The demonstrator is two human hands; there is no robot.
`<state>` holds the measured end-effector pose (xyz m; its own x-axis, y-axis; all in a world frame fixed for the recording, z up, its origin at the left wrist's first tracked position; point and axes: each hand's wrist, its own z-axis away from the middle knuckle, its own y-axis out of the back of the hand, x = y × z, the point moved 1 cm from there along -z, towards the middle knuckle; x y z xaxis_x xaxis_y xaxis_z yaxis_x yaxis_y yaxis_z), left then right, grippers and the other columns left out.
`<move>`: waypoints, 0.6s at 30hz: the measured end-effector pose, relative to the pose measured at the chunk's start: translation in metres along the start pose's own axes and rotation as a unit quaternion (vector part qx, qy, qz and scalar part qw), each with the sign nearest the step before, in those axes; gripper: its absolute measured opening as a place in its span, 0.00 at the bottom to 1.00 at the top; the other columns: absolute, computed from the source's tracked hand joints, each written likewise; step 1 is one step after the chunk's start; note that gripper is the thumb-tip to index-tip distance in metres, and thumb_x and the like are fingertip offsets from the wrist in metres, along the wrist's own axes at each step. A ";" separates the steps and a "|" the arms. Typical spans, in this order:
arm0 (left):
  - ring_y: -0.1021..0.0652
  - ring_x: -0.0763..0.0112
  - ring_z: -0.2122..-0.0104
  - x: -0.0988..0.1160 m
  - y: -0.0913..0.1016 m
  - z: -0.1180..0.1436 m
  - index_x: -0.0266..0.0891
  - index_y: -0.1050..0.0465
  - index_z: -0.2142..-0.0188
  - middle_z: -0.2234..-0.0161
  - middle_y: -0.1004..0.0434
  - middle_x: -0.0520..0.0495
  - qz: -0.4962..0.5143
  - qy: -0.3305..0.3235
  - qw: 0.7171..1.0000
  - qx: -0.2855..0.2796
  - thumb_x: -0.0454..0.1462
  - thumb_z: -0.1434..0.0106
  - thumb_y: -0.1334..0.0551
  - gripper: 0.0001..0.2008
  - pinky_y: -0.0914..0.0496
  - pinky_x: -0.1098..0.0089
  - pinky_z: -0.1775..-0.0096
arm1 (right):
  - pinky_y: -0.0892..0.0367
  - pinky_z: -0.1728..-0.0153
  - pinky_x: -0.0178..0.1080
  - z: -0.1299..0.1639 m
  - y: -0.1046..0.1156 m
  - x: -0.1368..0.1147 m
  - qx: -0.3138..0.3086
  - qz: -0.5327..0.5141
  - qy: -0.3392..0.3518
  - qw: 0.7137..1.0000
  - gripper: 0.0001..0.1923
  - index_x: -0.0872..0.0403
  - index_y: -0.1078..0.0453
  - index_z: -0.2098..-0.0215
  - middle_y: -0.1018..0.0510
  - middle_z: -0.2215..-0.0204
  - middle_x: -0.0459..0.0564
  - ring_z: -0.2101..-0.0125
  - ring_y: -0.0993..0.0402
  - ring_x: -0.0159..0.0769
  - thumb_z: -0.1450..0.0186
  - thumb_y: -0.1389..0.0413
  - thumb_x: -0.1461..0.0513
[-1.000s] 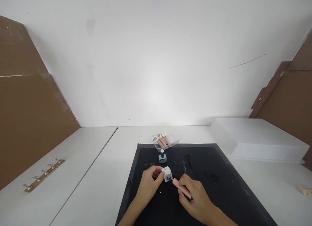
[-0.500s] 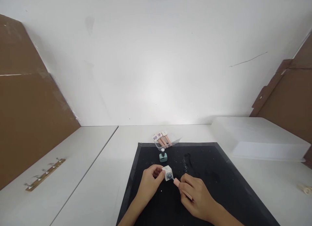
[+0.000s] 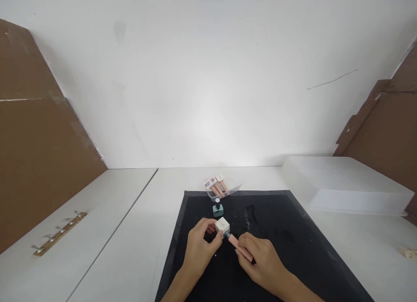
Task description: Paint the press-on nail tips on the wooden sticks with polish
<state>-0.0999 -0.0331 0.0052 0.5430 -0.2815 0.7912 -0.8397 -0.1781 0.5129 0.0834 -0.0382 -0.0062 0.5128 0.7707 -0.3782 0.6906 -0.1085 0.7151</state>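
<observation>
My left hand grips a small white cube-shaped nail polish bottle between thumb and fingers. Its printed face is turned up, and a bluish-grey neck points to the lower right. My right hand is closed around the long pink cap, whose end meets the neck; whether it is seated cannot be seen. Just beyond the bottle, a teal bottle with a dark neck and a pale top stands upright on the black mat.
A clear tray behind the mat holds several white pieces with pink handles or caps. A wooden strip with metal hooks lies at left. At right are a large white box and a small beige object.
My right hand has brought the pink cap up against the bottle's neck, covering the thin stem visible before. The bottle has turned so more of its printed face shows.
</observation>
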 end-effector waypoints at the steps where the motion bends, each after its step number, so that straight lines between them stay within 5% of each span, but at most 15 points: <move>1: 0.27 0.69 0.70 0.000 0.000 0.001 0.39 0.28 0.66 0.71 0.28 0.49 -0.008 -0.008 1.000 0.009 0.36 0.44 0.42 0.06 0.33 0.70 0.65 | 0.44 0.81 0.32 0.001 -0.002 0.001 0.002 -0.004 -0.017 1.000 0.10 0.52 0.40 0.76 0.35 0.81 0.43 0.83 0.39 0.30 0.38 0.54 0.69; 8: 0.27 0.70 0.71 0.004 -0.004 0.006 0.40 0.29 0.67 0.72 0.28 0.50 -0.032 -0.042 0.997 0.052 0.34 0.45 0.41 0.05 0.32 0.71 0.66 | 0.44 0.84 0.29 0.003 -0.011 0.005 -0.002 -0.070 -0.137 0.988 0.05 0.53 0.37 0.70 0.34 0.84 0.39 0.86 0.38 0.28 0.35 0.50 0.63; 13: 0.26 0.72 0.72 0.005 -0.007 0.007 0.40 0.29 0.69 0.73 0.28 0.51 -0.045 -0.031 0.996 0.076 0.34 0.45 0.41 0.04 0.31 0.72 0.67 | 0.38 0.80 0.30 0.002 -0.010 0.005 -0.018 -0.126 -0.168 0.978 0.06 0.53 0.34 0.62 0.26 0.75 0.44 0.80 0.31 0.31 0.39 0.47 0.66; 18: 0.27 0.72 0.73 0.003 -0.012 0.008 0.39 0.30 0.70 0.75 0.29 0.52 -0.058 -0.023 0.995 0.078 0.35 0.46 0.40 0.02 0.31 0.72 0.69 | 0.35 0.74 0.32 0.000 -0.009 0.004 -0.024 -0.166 -0.190 0.967 0.06 0.54 0.31 0.63 0.24 0.74 0.47 0.76 0.28 0.34 0.35 0.50 0.63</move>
<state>-0.0882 -0.0398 -0.0010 0.6390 -0.2917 0.7117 -0.7632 -0.3552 0.5397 0.0792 -0.0343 -0.0143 0.4232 0.4708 -0.7741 0.8295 0.1422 0.5400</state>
